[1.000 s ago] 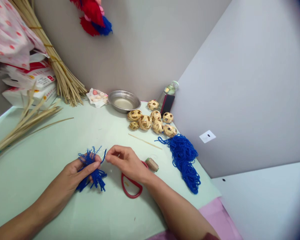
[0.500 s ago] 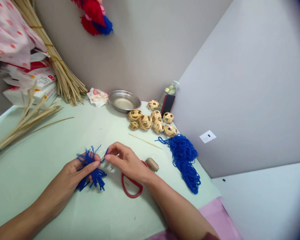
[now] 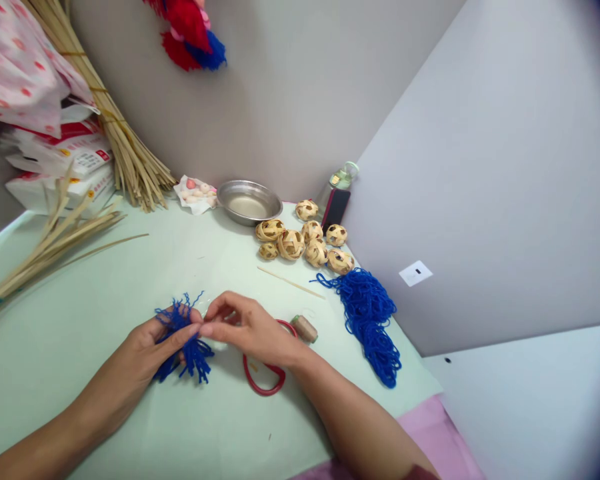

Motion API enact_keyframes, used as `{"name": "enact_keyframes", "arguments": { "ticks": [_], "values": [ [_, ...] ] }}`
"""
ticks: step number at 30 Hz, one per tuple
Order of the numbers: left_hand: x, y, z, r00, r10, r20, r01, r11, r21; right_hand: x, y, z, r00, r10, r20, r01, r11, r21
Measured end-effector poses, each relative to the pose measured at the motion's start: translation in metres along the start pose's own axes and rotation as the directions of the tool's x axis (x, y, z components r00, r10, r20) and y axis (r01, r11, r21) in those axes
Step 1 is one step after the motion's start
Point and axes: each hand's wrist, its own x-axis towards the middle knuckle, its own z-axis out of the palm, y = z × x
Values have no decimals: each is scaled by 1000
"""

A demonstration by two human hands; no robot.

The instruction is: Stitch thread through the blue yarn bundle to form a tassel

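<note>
Pale green tabletop with woven balls, metal bowl, blue yarn (in loops).

A left hand covers the middle of a blue yarn bundle; what the fingertips of the right hand pinch, if anything, is too small to tell from here. That arm also hides part of the red scissors. A phone blocks some of a green bottle. Hanging tassels are cropped above, spotted cloth at left.
</note>
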Motion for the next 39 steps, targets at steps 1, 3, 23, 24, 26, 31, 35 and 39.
{"name": "enact_keyframes", "arguments": {
  "ticks": [1, 3, 23, 24, 26, 31, 35, 39],
  "values": [
    [0, 1, 0, 1000, 1, 8, 0, 1000, -5, 0, 2, 1, 999, 13, 50, -13, 1000, 1],
    [0, 2, 1, 1000, -7, 25, 7, 1000, -1, 0, 5, 3, 995, 20, 102, -20, 1000, -2],
    [4, -4, -1, 1000, -8, 1, 8, 999, 37, 4, 16, 5, 997, -10, 70, 7, 999, 50],
    [4, -3, -1, 1000, -9, -1, 9, 999, 45, 4, 17, 5, 997, -12, 71, 9, 999, 48],
    [5, -3, -1, 1000, -12, -2, 12, 998, 57, 4, 17, 5, 997, -19, 69, 16, 999, 40],
    [5, -5, -2, 1000, -20, 7, 20, 999, 46, 4, 17, 5, 997, -24, 72, 23, 1000, 20],
    [6, -8, -5, 1000, -16, 14, 15, 999, 52, 4, 16, 4, 997, -20, 69, 22, 999, -27],
    [6, -8, -4, 1000, -17, 2, 17, 999, 44, 2, 15, 1, 993, -15, 120, 27, 995, -98]
  ]
}}
